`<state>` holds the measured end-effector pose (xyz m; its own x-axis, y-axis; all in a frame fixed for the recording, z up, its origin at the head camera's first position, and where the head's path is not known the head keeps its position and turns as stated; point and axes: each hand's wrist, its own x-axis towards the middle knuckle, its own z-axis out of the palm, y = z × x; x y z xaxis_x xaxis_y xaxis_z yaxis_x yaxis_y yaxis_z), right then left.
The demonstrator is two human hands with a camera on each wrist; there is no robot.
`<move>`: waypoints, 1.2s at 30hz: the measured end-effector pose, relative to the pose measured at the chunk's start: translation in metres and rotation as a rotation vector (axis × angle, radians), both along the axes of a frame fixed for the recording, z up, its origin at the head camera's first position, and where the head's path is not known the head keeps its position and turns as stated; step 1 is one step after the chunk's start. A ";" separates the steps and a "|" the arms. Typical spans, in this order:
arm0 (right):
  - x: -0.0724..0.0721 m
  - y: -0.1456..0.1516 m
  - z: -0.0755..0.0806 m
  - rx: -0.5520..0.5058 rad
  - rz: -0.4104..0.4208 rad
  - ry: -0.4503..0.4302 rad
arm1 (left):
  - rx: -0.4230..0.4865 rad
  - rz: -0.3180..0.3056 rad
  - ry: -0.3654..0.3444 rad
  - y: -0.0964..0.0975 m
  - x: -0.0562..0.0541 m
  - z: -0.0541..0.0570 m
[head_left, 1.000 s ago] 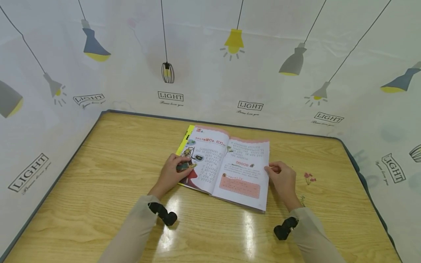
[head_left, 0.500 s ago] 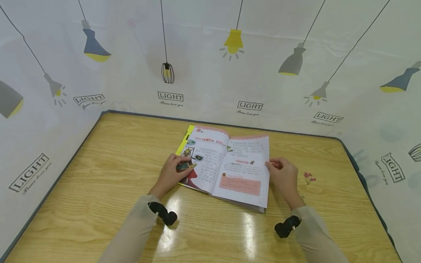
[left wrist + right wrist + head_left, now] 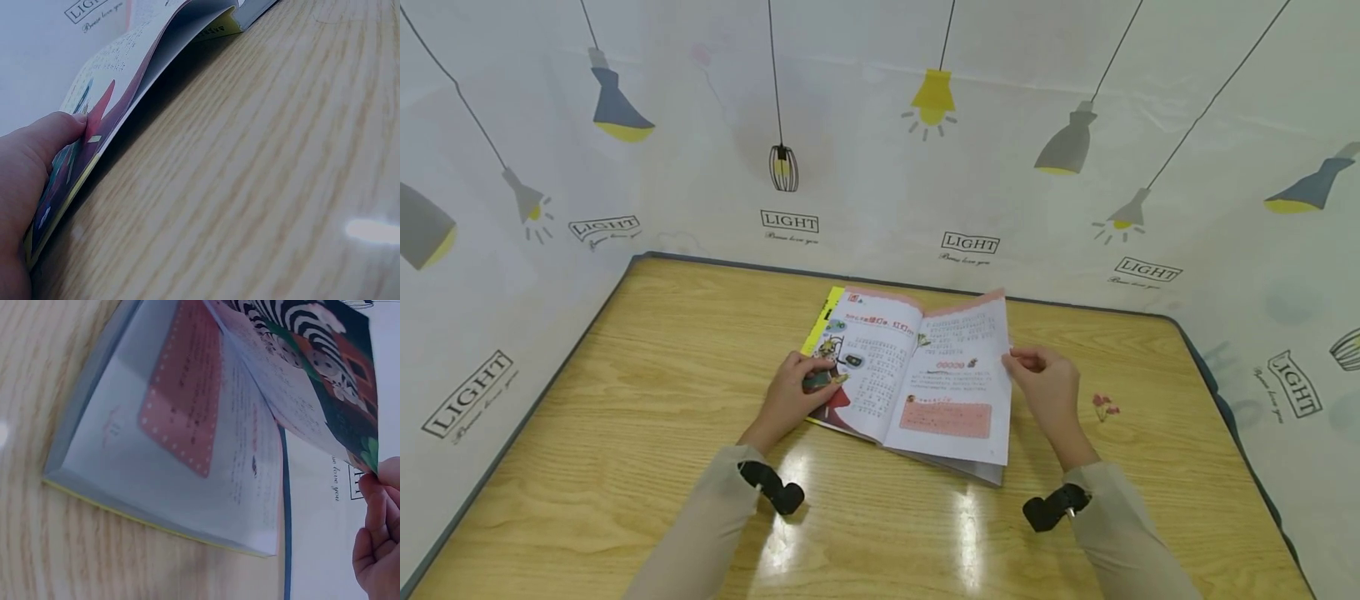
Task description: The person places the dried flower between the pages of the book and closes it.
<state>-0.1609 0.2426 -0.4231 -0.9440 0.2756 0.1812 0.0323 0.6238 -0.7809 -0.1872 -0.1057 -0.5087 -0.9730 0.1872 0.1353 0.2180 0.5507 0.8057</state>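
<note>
An open book (image 3: pixel 868 375) with printed text and pictures lies on the table. On its left page rests my left hand (image 3: pixel 790 392), thumb and index finger apart on the paper. The left wrist view shows the thumb (image 3: pixel 59 131) near the page's edge; the other fingers are hidden there. My right hand (image 3: pixel 1047 392) pinches the outer edge of a right-hand page (image 3: pixel 958 375), which is lifted off the stack. In the right wrist view, zebras show on the underside of that raised page (image 3: pixel 337 381), and another page (image 3: pixel 125 437) with a pink text box lies beneath.
The book stands on a wood-grain table (image 3: pixel 647 358) with a dark edge. White curtains (image 3: pixel 865 100) printed with lamps surround it. Small pink flowers (image 3: pixel 1105 407) show on the tabletop right of the right hand. A black wrist camera (image 3: pixel 771 487) sits on the left sleeve.
My right hand has moved slightly up and away, raising the right-hand page; its top corner stands higher and more of the sheet below shows. The left hand has stayed in place.
</note>
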 end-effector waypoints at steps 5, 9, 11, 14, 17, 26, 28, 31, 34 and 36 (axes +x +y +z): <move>-0.002 -0.004 0.011 -0.066 0.016 -0.025 | 0.002 0.001 0.000 0.000 0.001 0.001; -0.005 -0.009 0.019 -0.103 0.012 -0.058 | 0.005 0.003 0.003 0.000 0.001 0.002; -0.007 -0.012 0.023 -0.109 0.007 -0.068 | 0.006 0.003 0.004 0.000 0.002 0.002; -0.011 -0.016 0.028 -0.100 0.001 -0.075 | 0.005 0.004 0.002 0.000 0.002 0.002; -0.013 -0.020 0.033 -0.074 0.010 -0.077 | 0.003 0.004 -0.008 0.001 0.001 0.002; -0.017 -0.032 0.049 -0.026 0.035 -0.106 | 0.003 0.006 -0.013 0.001 0.001 0.002; -0.019 -0.035 0.053 -0.021 0.036 -0.109 | 0.001 0.006 -0.013 0.001 0.001 0.002; -0.021 -0.040 0.058 -0.019 0.034 -0.107 | -0.003 0.008 -0.016 0.001 0.001 0.002; -0.024 -0.046 0.062 -0.024 0.020 -0.111 | -0.006 0.009 -0.019 0.001 0.001 0.002; -0.025 -0.050 0.064 -0.030 0.009 -0.113 | -0.005 0.008 -0.020 0.000 0.001 0.002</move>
<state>-0.1864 0.1926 -0.3589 -0.9605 0.2706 0.0648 0.1160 0.6009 -0.7909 -0.1862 -0.1053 -0.5065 -0.9770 0.1799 0.1148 0.1973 0.5562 0.8073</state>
